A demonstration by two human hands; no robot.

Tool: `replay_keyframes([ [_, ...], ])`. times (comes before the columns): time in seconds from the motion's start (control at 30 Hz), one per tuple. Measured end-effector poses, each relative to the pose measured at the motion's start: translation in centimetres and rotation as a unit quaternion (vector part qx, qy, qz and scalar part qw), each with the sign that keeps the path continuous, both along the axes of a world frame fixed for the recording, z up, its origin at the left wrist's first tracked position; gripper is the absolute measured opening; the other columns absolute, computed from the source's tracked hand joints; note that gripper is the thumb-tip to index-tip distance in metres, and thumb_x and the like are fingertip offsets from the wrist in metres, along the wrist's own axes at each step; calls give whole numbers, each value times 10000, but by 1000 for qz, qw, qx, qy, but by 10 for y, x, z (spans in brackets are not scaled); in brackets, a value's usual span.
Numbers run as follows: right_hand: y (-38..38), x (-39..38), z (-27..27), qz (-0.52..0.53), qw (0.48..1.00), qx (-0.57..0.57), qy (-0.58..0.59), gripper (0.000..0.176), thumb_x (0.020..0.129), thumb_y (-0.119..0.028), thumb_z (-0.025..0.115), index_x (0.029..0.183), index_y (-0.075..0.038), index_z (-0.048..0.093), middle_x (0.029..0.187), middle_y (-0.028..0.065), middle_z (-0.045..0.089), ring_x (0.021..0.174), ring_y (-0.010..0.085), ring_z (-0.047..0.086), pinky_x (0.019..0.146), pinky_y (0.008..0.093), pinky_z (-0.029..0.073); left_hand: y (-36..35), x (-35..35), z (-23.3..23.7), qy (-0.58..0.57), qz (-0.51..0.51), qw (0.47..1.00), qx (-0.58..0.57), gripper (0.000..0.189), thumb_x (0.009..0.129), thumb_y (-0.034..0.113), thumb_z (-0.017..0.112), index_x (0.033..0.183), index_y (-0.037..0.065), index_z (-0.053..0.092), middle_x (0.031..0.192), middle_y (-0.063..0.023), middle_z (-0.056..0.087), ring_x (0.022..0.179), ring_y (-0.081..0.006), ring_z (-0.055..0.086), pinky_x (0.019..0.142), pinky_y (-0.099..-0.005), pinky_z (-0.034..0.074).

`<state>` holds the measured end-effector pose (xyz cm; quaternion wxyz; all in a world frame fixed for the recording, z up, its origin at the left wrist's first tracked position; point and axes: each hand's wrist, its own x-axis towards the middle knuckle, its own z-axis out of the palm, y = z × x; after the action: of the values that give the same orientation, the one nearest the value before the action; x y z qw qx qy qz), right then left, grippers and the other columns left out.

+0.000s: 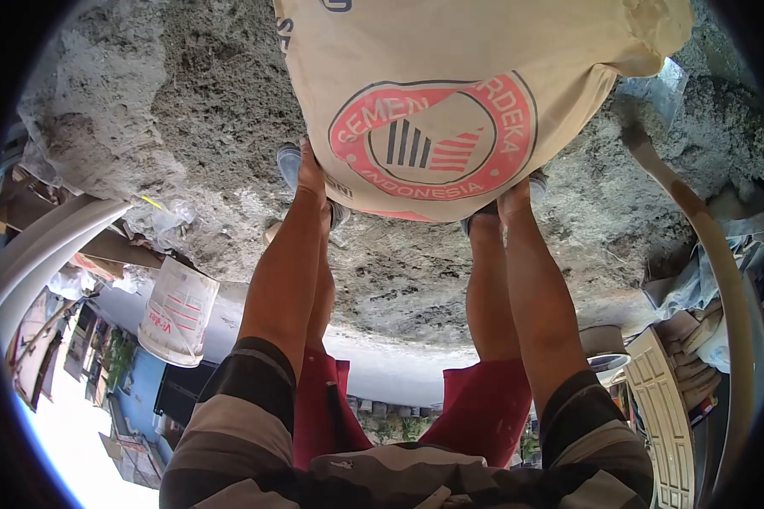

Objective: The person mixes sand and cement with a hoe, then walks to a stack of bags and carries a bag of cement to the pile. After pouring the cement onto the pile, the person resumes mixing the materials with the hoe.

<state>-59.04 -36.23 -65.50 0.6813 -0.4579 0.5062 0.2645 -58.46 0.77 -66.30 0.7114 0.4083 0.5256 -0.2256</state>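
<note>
A large tan paper cement bag (433, 51) with a red and black round logo fills the upper middle of the head view. My left hand (311, 174) grips its edge on the left side of the picture, and my right hand (514, 199) grips the lower right edge. Both hands' fingers are mostly hidden beneath or behind the bag. Dark shoes show partly behind the hands, on rough grey ground (212, 93).
A white bucket (178, 310) stands at the left, near pale curved pipes (59, 246). On the right are a curved pale strip (696, 212), a round container (607, 360), a panelled door (662, 416) and piled sheets.
</note>
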Motion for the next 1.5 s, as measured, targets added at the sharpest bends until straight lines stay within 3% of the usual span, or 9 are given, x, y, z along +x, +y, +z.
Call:
replay_keyframes([
  [0.33, -12, 8, -51, -29, 999, 32, 13, 869, 908, -759, 222, 1527, -149, 221, 1519, 118, 350, 1360, 291, 393, 1079, 448, 354, 13, 30, -3, 5, -59, 998, -24, 765, 950, 689, 246, 1450, 128, 391, 1380, -114, 527, 1245, -303, 520, 1029, -430, 439],
  [0.63, 5, -8, 1, -33, 997, 71, 17, 855, 916, -747, 227, 1526, -147, 226, 1512, 125, 363, 1354, 304, 406, 1080, 464, 362, 20, 39, 1, 64, -47, 995, -61, 798, 936, 713, 251, 1458, 123, 380, 1379, -127, 525, 1242, -305, 524, 1034, -429, 437],
  [0.9, 38, 7, 206, 1, 998, 57, 3, 807, 939, -709, 229, 1518, -146, 255, 1483, 138, 409, 1319, 334, 451, 1085, 487, 379, 35, -11, 124, 14, -120, 989, -81, 911, 896, 765, 286, 1435, 40, 408, 1360, -164, 539, 1224, -283, 547, 1039, -381, 424],
  [1.07, 35, -3, 313, 22, 997, 78, -1, 827, 926, -727, 247, 1509, -141, 288, 1478, 135, 418, 1320, 320, 451, 1078, 451, 388, 42, -8, 247, 31, -175, 980, -93, 904, 889, 765, 326, 1389, 27, 478, 1293, -165, 595, 1172, -269, 588, 1005, -369, 448],
  [1.23, 23, -1, 314, -3, 992, 95, -85, 804, 932, -708, 301, 1501, -140, 314, 1457, 140, 442, 1307, 298, 467, 1051, 417, 417, 44, -3, 284, 63, -203, 972, -105, 874, 885, 731, 411, 1357, 3, 506, 1227, -168, 635, 1101, -252, 632, 944, -369, 495],
  [1.3, 17, 2, 345, 17, 980, 191, 45, 704, 996, -593, 260, 1500, -104, 311, 1477, 115, 423, 1327, 280, 442, 1086, 421, 378, 45, -18, 311, 94, -221, 964, -114, 843, 902, 717, 381, 1402, 41, 453, 1279, -161, 604, 1141, -265, 612, 969, -383, 490],
  [1.33, 15, 6, 336, 18, 981, 191, 31, 704, 996, -593, 260, 1500, -104, 311, 1477, 115, 423, 1327, 280, 442, 1086, 421, 378, 39, -3, 307, 83, -223, 964, -120, 817, 920, 703, 351, 1446, 80, 400, 1332, -153, 573, 1182, -278, 592, 993, -397, 485],
  [1.37, 14, -2, 328, 29, 985, 165, -43, 686, 1001, -568, 266, 1493, -94, 324, 1470, 118, 432, 1320, 278, 449, 1081, 419, 381, 30, -4, 313, 69, -188, 977, -74, 831, 886, 695, 459, 1320, -10, 528, 1168, -166, 660, 1008, -237, 673, 883, -343, 534],
  [1.5, 3, -21, 325, 45, 988, 113, -94, 668, 1003, -548, 287, 1484, -88, 342, 1464, 117, 441, 1306, 273, 462, 1066, 415, 392, 28, -3, 328, 50, -216, 968, -121, 764, 928, 644, 414, 1411, 53, 431, 1268, -170, 608, 1115, -275, 632, 963, -380, 508],
])
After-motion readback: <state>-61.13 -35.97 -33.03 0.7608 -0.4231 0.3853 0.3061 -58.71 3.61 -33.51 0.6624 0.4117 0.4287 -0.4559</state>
